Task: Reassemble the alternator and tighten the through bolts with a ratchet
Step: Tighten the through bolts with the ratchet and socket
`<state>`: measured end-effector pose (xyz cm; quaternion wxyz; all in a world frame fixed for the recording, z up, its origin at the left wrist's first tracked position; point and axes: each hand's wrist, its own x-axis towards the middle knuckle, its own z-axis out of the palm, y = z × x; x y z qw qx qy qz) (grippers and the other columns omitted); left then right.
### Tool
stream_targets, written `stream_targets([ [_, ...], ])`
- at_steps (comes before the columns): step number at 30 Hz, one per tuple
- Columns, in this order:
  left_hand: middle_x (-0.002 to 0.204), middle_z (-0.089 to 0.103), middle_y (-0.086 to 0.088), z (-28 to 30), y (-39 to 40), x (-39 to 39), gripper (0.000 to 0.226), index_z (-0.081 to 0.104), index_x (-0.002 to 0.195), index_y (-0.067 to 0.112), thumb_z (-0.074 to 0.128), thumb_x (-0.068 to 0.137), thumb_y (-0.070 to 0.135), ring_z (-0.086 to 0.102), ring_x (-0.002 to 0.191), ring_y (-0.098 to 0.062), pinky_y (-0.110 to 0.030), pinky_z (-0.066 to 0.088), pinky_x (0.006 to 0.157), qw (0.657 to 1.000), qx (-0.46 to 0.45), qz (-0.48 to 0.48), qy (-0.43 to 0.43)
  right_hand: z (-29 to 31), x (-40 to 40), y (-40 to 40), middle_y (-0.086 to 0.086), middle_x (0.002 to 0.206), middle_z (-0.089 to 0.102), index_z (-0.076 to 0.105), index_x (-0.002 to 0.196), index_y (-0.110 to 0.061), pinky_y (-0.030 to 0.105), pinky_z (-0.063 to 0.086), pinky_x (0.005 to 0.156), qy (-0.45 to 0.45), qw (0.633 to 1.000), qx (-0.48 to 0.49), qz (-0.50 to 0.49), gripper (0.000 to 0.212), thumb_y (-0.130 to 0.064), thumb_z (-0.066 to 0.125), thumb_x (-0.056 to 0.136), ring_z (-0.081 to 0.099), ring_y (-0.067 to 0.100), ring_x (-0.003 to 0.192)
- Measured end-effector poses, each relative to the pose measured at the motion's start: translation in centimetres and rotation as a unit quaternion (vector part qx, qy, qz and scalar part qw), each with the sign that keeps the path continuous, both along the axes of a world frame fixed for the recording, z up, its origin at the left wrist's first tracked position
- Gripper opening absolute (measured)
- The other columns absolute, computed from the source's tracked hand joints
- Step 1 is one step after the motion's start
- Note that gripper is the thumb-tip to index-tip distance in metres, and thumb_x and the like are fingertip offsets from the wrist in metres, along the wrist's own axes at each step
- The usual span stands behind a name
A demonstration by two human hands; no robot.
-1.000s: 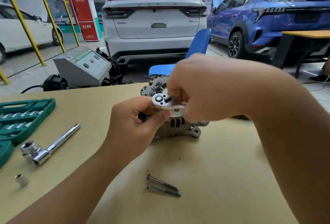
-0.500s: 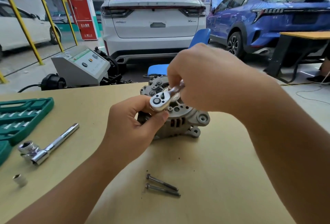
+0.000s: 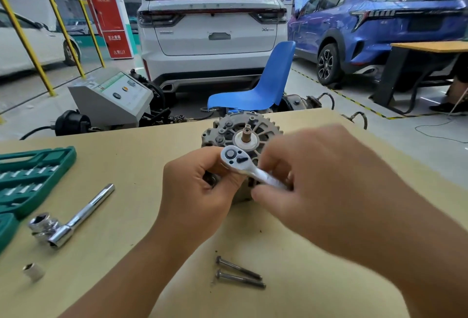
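Note:
A grey alternator (image 3: pixel 243 127) stands on the tan table (image 3: pixel 141 155), its finned end and brown shaft stub facing up. My left hand (image 3: pixel 200 186) grips the alternator's near left side, thumb beside the ratchet head. A small chrome ratchet (image 3: pixel 243 164) sits over the housing's near edge, and my right hand (image 3: pixel 311 181) holds its handle, which points right and toward me. Two loose through bolts (image 3: pixel 239 273) lie side by side on the table close to me. The lower half of the alternator is hidden behind both hands.
A larger chrome sliding handle with a socket (image 3: pixel 68 221) lies at the left, a loose socket (image 3: pixel 34 271) nearer me. A green socket case (image 3: pixel 27 178) sits at the table's left edge. Beyond the table stand a blue chair (image 3: pixel 260 84), a grey machine (image 3: pixel 114 95) and parked cars.
My right hand swung the ratchet handle from pointing away to pointing right and toward me, uncovering the alternator's top. My left hand kept its hold. The camera view dropped slightly.

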<state>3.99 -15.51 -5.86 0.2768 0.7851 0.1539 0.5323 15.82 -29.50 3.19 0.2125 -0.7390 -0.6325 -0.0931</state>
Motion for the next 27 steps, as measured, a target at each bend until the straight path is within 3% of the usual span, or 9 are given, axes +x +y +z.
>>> stream_targets([
  [3,0.072,0.069,0.013,0.1,-0.1,-0.3,0.021,0.079,0.086,0.015,0.069,0.088,0.034,0.058,0.066,-0.004,-0.017,0.043,0.059,1.000,0.023,0.003,0.013,-1.2,-0.4,-1.1,-0.013,0.070,0.056,0.056,0.089,-0.034,0.034,0.050,0.055,0.055,0.998,-0.039,0.016,0.016,-0.047,0.064,0.085,0.054,0.008,0.061],
  [5,0.077,0.069,0.017,0.1,-0.1,-0.4,0.018,0.080,0.091,0.015,0.073,0.091,0.031,0.059,0.069,0.000,-0.009,0.041,0.063,0.999,0.029,0.003,0.026,-0.9,0.1,-0.8,-0.012,0.070,0.057,0.058,0.091,-0.036,0.033,0.047,0.059,0.010,1.000,-0.022,-0.012,0.008,-0.038,0.065,0.086,0.054,0.010,0.065],
  [8,0.083,0.074,0.011,0.2,-0.2,-0.3,0.022,0.080,0.098,0.017,0.075,0.091,0.037,0.064,0.075,-0.005,-0.016,0.047,0.066,1.000,0.017,0.005,0.025,0.4,0.6,0.3,-0.010,0.078,0.060,0.063,0.094,-0.035,0.033,0.041,0.065,-0.101,0.992,0.005,-0.076,0.012,-0.027,0.061,0.085,0.056,0.018,0.076],
  [10,0.082,0.075,0.011,0.2,-0.3,-0.1,0.019,0.081,0.098,0.020,0.075,0.091,0.036,0.065,0.073,-0.008,-0.020,0.049,0.065,1.000,-0.003,0.008,0.013,0.8,0.0,0.5,-0.009,0.074,0.059,0.062,0.091,-0.030,0.032,0.045,0.058,-0.060,0.996,-0.032,-0.064,0.012,-0.035,0.062,0.079,0.058,0.017,0.069],
  [13,0.077,0.071,0.019,-0.1,-0.3,-0.2,0.010,0.078,0.089,0.019,0.079,0.088,0.029,0.064,0.067,0.000,-0.010,0.045,0.064,1.000,-0.006,0.015,-0.004,0.8,-1.3,0.5,-0.009,0.069,0.059,0.061,0.086,-0.026,0.033,0.051,0.050,0.019,0.994,-0.101,-0.020,0.027,-0.046,0.062,0.067,0.059,0.014,0.060],
  [18,0.088,0.074,0.011,0.0,0.0,0.0,0.012,0.078,0.101,0.013,0.078,0.090,0.018,0.067,0.079,-0.001,-0.009,0.048,0.070,0.999,0.035,0.028,0.023,1.8,0.6,1.6,-0.003,0.084,0.062,0.068,0.100,-0.032,0.034,0.050,0.066,-0.087,0.989,-0.009,-0.123,0.022,-0.020,0.060,0.084,0.060,0.023,0.075],
  [22,0.083,0.073,0.008,-0.6,-0.3,0.5,0.012,0.076,0.091,0.013,0.076,0.090,0.024,0.066,0.075,-0.004,-0.013,0.048,0.067,0.998,0.045,0.034,-0.006,0.8,-1.0,0.1,-0.008,0.070,0.055,0.058,0.076,-0.029,0.024,0.037,0.042,0.013,0.994,-0.090,-0.063,0.008,-0.032,0.065,0.078,0.052,0.010,0.052],
  [24,0.078,0.069,0.011,-0.8,-0.5,0.7,0.020,0.075,0.086,0.012,0.075,0.093,0.031,0.061,0.070,-0.002,-0.011,0.044,0.065,0.998,0.046,0.036,-0.019,-0.1,-1.8,-0.8,-0.007,0.066,0.054,0.052,0.070,-0.027,0.022,0.030,0.042,0.055,0.991,-0.110,-0.048,0.017,-0.035,0.066,0.076,0.047,0.008,0.050],
  [27,0.081,0.071,0.010,-0.7,-0.4,0.6,0.013,0.078,0.092,0.011,0.079,0.092,0.023,0.061,0.073,0.001,-0.007,0.042,0.068,0.999,0.041,0.022,-0.017,-1.3,-0.7,-1.4,-0.009,0.074,0.063,0.067,0.088,-0.036,0.028,0.040,0.051,0.123,0.984,-0.005,-0.131,0.006,-0.033,0.068,0.082,0.057,0.011,0.060],
])
